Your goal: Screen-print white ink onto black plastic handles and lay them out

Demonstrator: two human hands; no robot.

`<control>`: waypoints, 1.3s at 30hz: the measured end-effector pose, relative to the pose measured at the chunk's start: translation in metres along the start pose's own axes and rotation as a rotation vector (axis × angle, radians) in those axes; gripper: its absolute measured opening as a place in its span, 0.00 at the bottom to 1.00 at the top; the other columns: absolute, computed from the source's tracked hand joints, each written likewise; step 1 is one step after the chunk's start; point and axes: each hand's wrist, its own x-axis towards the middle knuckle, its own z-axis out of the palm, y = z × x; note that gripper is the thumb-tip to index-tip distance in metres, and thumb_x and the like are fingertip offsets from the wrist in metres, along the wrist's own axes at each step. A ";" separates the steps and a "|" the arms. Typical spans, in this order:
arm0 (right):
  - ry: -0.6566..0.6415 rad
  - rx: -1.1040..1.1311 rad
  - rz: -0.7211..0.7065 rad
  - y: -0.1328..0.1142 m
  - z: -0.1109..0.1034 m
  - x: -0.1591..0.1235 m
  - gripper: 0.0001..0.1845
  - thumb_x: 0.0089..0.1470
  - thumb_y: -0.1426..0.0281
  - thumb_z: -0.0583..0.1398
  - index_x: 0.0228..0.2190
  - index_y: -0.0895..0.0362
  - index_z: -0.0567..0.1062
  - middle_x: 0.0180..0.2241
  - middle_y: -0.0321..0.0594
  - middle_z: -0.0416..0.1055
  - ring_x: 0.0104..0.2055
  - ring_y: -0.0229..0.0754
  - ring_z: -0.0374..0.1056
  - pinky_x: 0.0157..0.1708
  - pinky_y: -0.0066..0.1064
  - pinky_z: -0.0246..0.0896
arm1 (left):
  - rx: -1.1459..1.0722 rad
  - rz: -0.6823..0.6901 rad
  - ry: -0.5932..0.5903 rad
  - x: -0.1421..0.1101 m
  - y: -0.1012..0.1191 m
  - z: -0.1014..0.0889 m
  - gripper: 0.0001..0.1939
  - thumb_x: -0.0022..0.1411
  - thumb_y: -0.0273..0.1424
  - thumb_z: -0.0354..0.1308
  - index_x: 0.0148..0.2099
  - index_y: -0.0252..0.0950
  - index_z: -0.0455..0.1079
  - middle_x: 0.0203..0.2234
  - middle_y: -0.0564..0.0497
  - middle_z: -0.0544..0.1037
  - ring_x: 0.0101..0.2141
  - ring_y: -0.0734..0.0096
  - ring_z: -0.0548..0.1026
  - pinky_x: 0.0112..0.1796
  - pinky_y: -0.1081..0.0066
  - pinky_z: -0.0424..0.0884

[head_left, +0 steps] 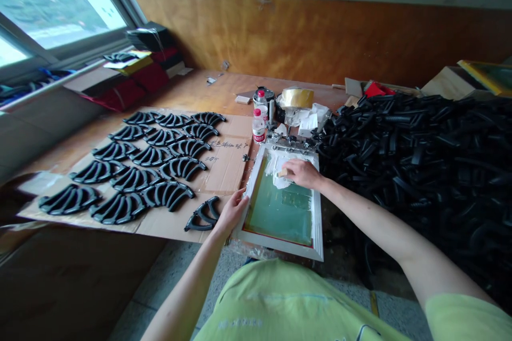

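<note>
A silk-screen frame (pixel 319 218) with a green mesh (pixel 276 213) lies in front of me, fixed at its far end to a metal hinge clamp (pixel 294 142). White ink (pixel 276 162) is smeared over the far part of the mesh. My right hand (pixel 304 173) is closed around a small tan squeegee (pixel 285 172), over the inked area. At the frame's left edge my left hand (pixel 234 210) grips the rim; some of its fingers are hidden. Just left of it, a curved black ribbed part (pixel 203 215) lies on cardboard. What is under the screen is hidden.
Several rows of black ribbed parts (pixel 136 157) lie on a cardboard sheet (pixel 224 170) at left. A large heap of black parts (pixel 404 165) fills the right. Red-capped bottles (pixel 258 126) and a yellow tape roll (pixel 298 98) stand behind the screen. A wooden board (pixel 304 37) backs the table.
</note>
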 end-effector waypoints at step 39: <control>-0.155 -0.425 0.383 0.063 0.004 -0.100 0.13 0.56 0.77 0.53 0.38 0.58 0.75 0.41 0.50 0.69 0.47 0.49 0.60 0.42 0.37 0.58 | -0.375 -0.253 0.511 -0.050 -0.072 -0.031 0.20 0.68 0.42 0.43 0.43 0.32 0.68 0.37 0.42 0.80 0.29 0.71 0.79 0.27 0.75 0.72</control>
